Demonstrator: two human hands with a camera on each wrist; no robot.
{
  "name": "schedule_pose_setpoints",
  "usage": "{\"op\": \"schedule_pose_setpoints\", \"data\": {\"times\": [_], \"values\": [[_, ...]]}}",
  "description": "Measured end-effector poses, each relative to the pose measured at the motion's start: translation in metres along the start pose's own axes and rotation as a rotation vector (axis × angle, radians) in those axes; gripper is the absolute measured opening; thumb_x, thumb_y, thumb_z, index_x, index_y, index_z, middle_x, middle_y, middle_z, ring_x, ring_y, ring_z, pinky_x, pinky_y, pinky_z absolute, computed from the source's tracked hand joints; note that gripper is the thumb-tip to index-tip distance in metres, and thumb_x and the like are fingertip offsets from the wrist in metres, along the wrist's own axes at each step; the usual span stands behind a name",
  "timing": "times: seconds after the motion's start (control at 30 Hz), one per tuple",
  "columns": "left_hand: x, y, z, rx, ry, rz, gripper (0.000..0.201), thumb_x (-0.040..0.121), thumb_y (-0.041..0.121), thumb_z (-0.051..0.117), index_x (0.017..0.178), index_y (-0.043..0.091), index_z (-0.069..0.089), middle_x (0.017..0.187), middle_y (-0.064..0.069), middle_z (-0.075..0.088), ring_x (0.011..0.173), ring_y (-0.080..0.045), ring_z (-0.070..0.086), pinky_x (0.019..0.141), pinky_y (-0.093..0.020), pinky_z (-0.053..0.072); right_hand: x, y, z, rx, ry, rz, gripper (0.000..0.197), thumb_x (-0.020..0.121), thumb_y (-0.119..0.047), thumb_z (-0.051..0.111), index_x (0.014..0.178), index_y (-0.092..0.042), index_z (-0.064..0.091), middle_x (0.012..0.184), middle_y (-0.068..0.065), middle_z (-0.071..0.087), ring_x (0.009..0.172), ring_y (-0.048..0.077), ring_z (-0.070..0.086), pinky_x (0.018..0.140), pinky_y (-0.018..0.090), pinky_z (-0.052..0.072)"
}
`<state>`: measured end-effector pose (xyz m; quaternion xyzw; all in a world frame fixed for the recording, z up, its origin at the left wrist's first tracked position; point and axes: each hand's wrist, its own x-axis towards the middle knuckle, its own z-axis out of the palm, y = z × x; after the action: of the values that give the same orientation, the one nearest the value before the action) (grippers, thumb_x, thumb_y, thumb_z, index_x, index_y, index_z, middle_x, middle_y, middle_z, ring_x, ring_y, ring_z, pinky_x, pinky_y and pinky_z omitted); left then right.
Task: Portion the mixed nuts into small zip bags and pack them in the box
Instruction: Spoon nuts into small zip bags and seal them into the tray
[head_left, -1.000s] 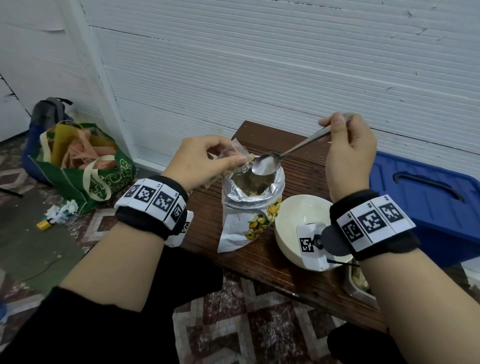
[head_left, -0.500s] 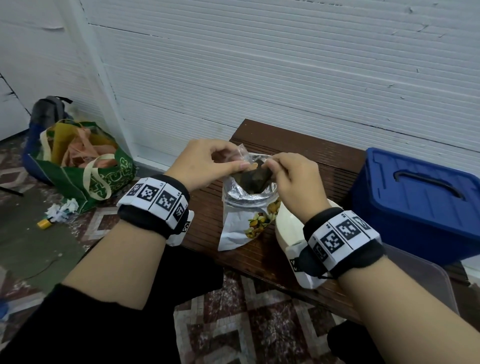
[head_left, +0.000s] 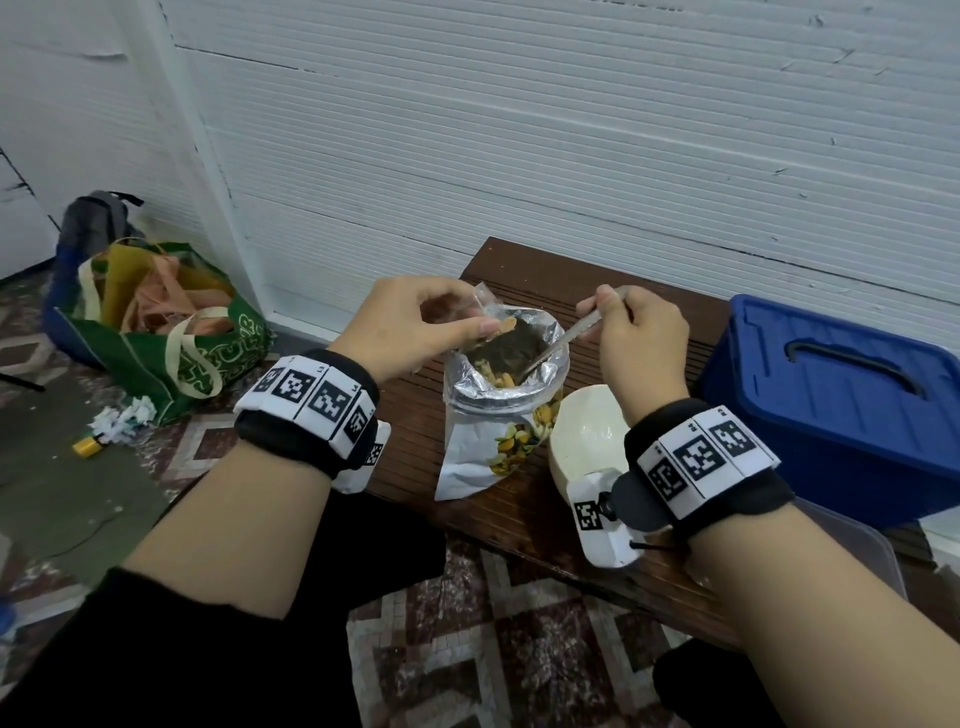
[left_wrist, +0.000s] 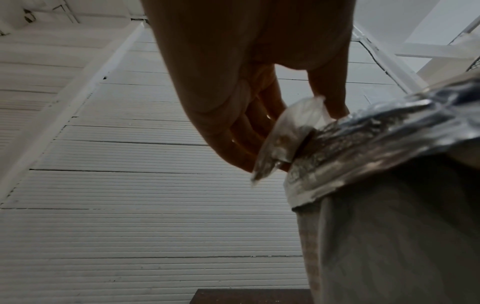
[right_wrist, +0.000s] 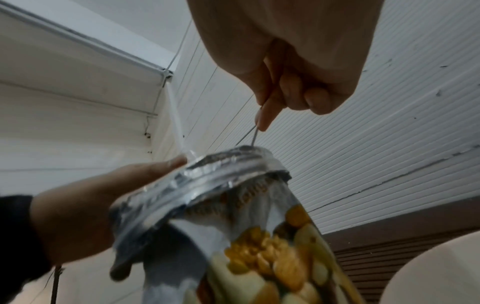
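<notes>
A foil bag of mixed nuts (head_left: 493, 436) stands open on the brown table (head_left: 530, 509), its rim rolled down (right_wrist: 207, 181). My left hand (head_left: 415, 327) pinches a small clear zip bag (head_left: 485, 301) at the foil rim; the same zip bag (left_wrist: 288, 139) shows crumpled against the foil (left_wrist: 376, 148) in the left wrist view. My right hand (head_left: 634, 332) grips a metal spoon (head_left: 566, 338) whose bowl is down inside the foil bag. The spoon handle (right_wrist: 255, 135) enters the bag mouth from above.
A white bowl (head_left: 587, 441) sits just right of the nut bag, under my right wrist. A blue lidded box (head_left: 831, 405) stands at the table's right end, a clear container (head_left: 852, 551) in front of it. A green shopping bag (head_left: 161, 332) lies on the floor left.
A second ago the spoon was lifted over the bag mouth. My right hand then dropped to the rim, and now it has drawn back right with the spoon dipped into the nuts.
</notes>
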<state>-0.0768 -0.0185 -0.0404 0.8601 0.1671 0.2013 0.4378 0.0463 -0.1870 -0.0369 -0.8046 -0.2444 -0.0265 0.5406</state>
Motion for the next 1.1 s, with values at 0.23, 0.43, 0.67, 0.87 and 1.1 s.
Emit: {"op": "schedule_pose_setpoints", "data": {"times": [0.23, 0.43, 0.67, 0.87, 1.1], "values": [[-0.004, 0.000, -0.006, -0.034, 0.032, -0.007, 0.052, 0.062, 0.060, 0.073, 0.101, 0.026, 0.074, 0.095, 0.008, 0.073, 0.088, -0.012, 0.067, 0.084, -0.040, 0.056, 0.012, -0.002, -0.011, 0.051, 0.073, 0.170, 0.031, 0.100, -0.024, 0.043, 0.081, -0.018, 0.066, 0.063, -0.005, 0.061, 0.063, 0.001, 0.053, 0.064, 0.018, 0.040], [-0.006, 0.003, -0.010, -0.033, 0.037, -0.001, 0.056, 0.054, 0.067, 0.070, 0.093, 0.028, 0.074, 0.086, 0.011, 0.072, 0.079, -0.006, 0.064, 0.077, -0.031, 0.053, 0.026, -0.012, -0.026, 0.112, 0.155, 0.197, 0.035, 0.100, -0.021, 0.042, 0.075, -0.016, 0.065, 0.062, -0.008, 0.061, 0.062, -0.002, 0.054, 0.066, 0.014, 0.041], [-0.006, 0.005, -0.007, -0.069, 0.017, -0.007, 0.033, 0.068, 0.027, 0.084, 0.097, 0.028, 0.068, 0.081, 0.016, 0.067, 0.072, 0.016, 0.060, 0.065, -0.003, 0.044, 0.038, -0.026, -0.036, 0.083, 0.193, 0.126, 0.035, 0.099, -0.021, 0.042, 0.072, -0.016, 0.064, 0.066, -0.011, 0.062, 0.067, -0.002, 0.056, 0.060, 0.005, 0.038], [-0.001, 0.012, 0.005, -0.044, -0.003, 0.038, 0.037, 0.068, 0.027, 0.085, 0.102, 0.022, 0.071, 0.086, 0.018, 0.066, 0.073, 0.019, 0.056, 0.064, -0.001, 0.041, 0.037, -0.034, -0.020, 0.072, 0.140, 0.066, 0.031, 0.100, -0.022, 0.041, 0.086, -0.014, 0.068, 0.066, -0.003, 0.062, 0.061, 0.001, 0.057, 0.054, 0.001, 0.039], [0.002, 0.016, 0.015, -0.006, 0.011, 0.059, 0.032, 0.069, 0.036, 0.083, 0.096, 0.034, 0.066, 0.086, 0.020, 0.065, 0.076, 0.020, 0.054, 0.065, -0.001, 0.042, 0.029, -0.041, -0.012, 0.105, 0.055, -0.084, 0.029, 0.100, -0.024, 0.044, 0.085, -0.017, 0.068, 0.068, -0.006, 0.064, 0.064, 0.000, 0.061, 0.069, 0.012, 0.045]]}}
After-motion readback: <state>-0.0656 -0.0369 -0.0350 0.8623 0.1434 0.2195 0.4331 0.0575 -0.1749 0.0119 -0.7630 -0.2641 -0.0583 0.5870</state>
